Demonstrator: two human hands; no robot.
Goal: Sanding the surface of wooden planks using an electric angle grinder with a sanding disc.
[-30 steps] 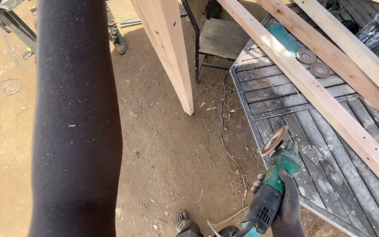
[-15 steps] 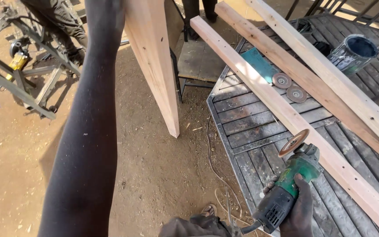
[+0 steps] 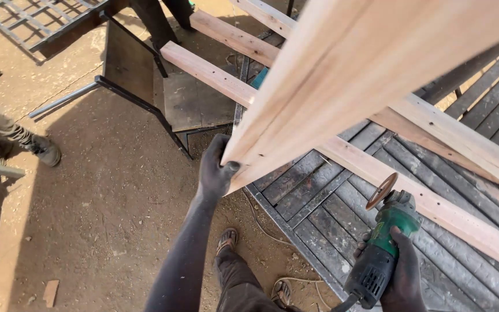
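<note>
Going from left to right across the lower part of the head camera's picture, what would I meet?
Another person's boot on the dirt, then the left hand gripping the end of the big pale plank, then the sandalled foot, then the green angle grinder held in the right hand.

Bare arms; dark trousers point(image 3: 238, 283); brown sandals point(image 3: 227, 238).
</note>
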